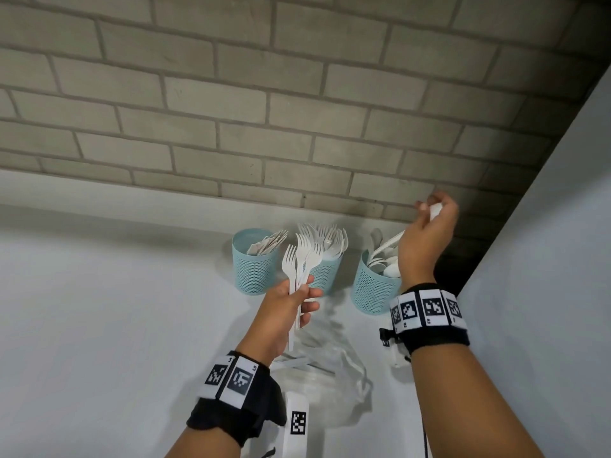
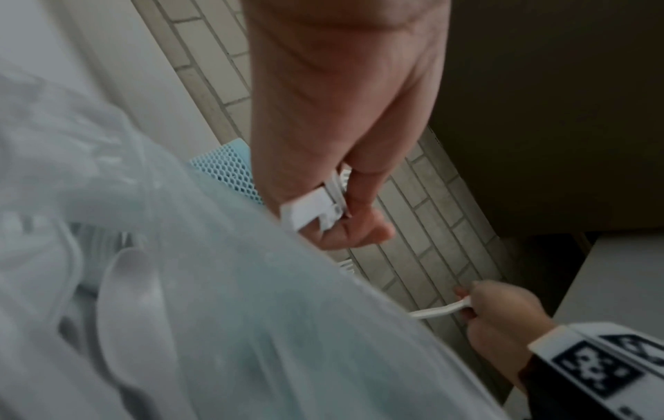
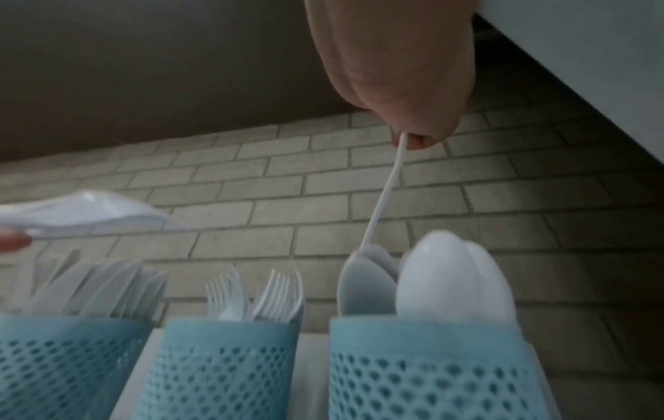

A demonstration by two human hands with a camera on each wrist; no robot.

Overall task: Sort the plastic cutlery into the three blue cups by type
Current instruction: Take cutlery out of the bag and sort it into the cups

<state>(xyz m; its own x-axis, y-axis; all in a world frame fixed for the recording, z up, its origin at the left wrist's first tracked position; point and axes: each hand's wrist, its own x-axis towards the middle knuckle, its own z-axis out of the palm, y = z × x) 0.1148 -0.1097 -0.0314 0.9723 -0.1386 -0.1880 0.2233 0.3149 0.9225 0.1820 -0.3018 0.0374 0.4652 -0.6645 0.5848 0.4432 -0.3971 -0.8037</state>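
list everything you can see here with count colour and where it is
blue cups: three, light blue mesh, in a row on the counter by the wall
knives: several, white, in the left cup
forks in cup: many, white, in the middle cup
spoons in cup: several, white, in the right cup
held forks: a small bunch, white, in front of the middle cup
held spoon: one, white, bowl down in the right cup
plastic bag: one, clear, on the counter near the person, some cutlery inside
counter: one, white
brick wall: grey, behind the cups
wristbands: two, black with printed markers
left hand: grips the held forks
right hand: pinches the held spoon's handle
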